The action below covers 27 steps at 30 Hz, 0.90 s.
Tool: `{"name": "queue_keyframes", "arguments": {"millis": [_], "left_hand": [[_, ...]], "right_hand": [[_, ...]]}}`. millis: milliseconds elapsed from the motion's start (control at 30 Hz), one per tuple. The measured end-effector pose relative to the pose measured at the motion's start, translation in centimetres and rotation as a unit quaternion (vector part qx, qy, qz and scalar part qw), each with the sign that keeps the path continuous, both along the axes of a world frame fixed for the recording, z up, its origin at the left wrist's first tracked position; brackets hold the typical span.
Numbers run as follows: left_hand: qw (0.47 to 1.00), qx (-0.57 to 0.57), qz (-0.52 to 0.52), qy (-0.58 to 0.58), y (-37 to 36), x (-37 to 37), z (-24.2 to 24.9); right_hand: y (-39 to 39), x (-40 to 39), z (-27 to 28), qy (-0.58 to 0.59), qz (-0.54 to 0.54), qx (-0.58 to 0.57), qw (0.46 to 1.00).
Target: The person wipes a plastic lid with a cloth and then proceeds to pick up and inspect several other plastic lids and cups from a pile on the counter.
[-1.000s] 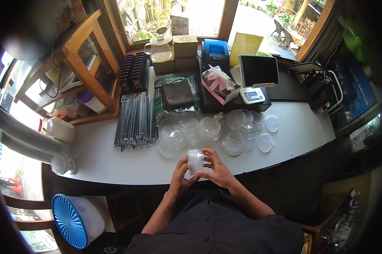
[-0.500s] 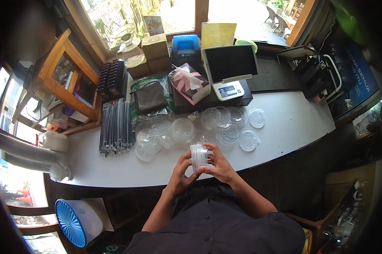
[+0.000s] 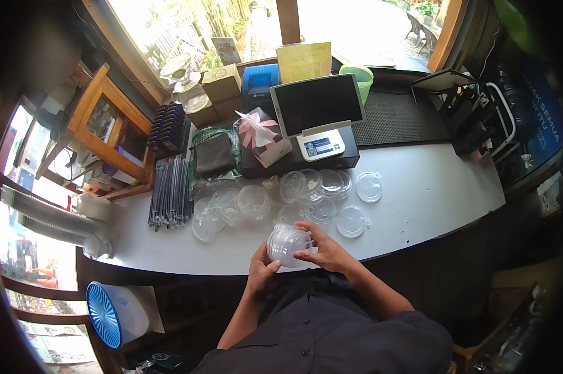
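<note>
Between my two hands, just over the table's front edge, is a stack of clear plastic lids (image 3: 289,245), tilted so that its round face shows. My left hand (image 3: 264,268) holds the stack at its lower left side, with the thumb near the rim. Fingers and thumb of my right hand (image 3: 322,249) grip its right side. Beyond the hands, loose clear lids (image 3: 253,201) lie overlapping on the white table (image 3: 428,206). Two lids lie apart at the right, one nearer (image 3: 352,222) and one farther (image 3: 368,187).
Dark wrapped straws (image 3: 171,193) lie at the left beside a dark pouch (image 3: 213,156). Behind the lids stand a tablet screen (image 3: 317,105), a box with pink ribbon (image 3: 259,137) and a green cup (image 3: 359,78). A blue-lidded container (image 3: 104,315) is below the table at the left.
The held stack has turned from edge-on to showing its round face. My left hand has shifted lower on it. The camera view has shifted slightly.
</note>
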<state>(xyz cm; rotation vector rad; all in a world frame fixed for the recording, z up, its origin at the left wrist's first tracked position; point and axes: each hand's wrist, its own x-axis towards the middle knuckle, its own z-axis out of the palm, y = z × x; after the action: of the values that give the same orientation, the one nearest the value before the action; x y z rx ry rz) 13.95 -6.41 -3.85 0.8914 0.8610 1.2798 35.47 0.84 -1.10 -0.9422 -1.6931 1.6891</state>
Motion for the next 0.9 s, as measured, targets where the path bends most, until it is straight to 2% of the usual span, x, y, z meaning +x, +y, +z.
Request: {"name": "queue_keyframes", "arguments": {"millis": [133, 200, 300, 433, 533, 567, 633, 733, 900], "left_hand": [[1.0, -0.031, 0.004, 0.004, -0.1, 1.5, -1.2], [0.998, -0.059, 0.016, 0.016, -0.4, 2.1, -1.9], [0.987, -0.103, 0.014, 0.12, -0.9, 2.9, -1.7], [0.992, -0.091, 0.056, 0.068, -1.2, 3.9, -2.4], [0.991, -0.084, 0.103, 0.017, -1.7, 3.3, -4.4], [0.989, -0.084, 0.122, 0.015, -1.9, 2.8, -4.9], [0.983, -0.086, 0.161, 0.016, -2.4, 1.6, -4.9], [0.972, -0.103, 0.21, 0.015, -3.1, -0.3, -4.1], [0.967, -0.12, 0.224, -0.003, -3.8, -1.8, -3.4]], "right_hand": [[0.2, 1.4, -0.3, -0.028, 0.021, -0.024, 0.999], [0.0, 1.9, -0.7, -0.055, 0.011, 0.0, 0.998], [-0.5, 2.3, -1.6, -0.084, 0.0, 0.02, 0.996], [-0.5, 3.0, -1.1, -0.095, 0.009, -0.018, 0.995], [-0.4, 3.3, -2.0, -0.077, -0.023, 0.057, 0.995], [-0.4, 3.3, -2.3, -0.098, -0.049, 0.127, 0.986], [-0.3, 3.3, -2.7, -0.136, -0.097, 0.267, 0.949], [0.9, 2.9, -2.7, -0.219, -0.154, 0.368, 0.89], [2.6, 2.8, -3.0, -0.296, -0.155, 0.333, 0.882]]}}
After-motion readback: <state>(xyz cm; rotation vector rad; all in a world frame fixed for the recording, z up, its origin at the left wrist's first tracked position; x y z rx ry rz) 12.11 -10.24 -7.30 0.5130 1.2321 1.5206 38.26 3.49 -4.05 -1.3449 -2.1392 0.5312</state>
